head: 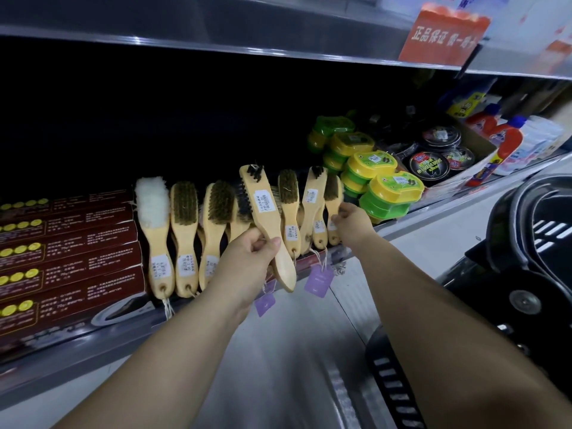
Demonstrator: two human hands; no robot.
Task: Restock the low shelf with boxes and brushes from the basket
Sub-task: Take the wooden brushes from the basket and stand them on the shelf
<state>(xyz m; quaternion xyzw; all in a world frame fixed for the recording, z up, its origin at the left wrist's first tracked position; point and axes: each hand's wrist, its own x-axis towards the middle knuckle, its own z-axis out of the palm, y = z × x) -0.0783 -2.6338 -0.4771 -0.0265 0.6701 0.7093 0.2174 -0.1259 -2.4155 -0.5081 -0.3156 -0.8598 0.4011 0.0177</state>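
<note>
Head view: my left grip holds brush, bristles to 11 o'clock; right grip pinches end brush, 2 o'clock.

The light is dim and comes from above, in front of the low shelf, whose depth stays almost black. Only the brushes at its edge are well lit. The wide lens bends the edges, and the floor and the orange sign are blurred.

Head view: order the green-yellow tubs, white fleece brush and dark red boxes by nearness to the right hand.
1. Green-yellow tubs, just right of the right hand.
2. White fleece brush, left end of brush row.
3. Dark red boxes, farthest left.
</note>
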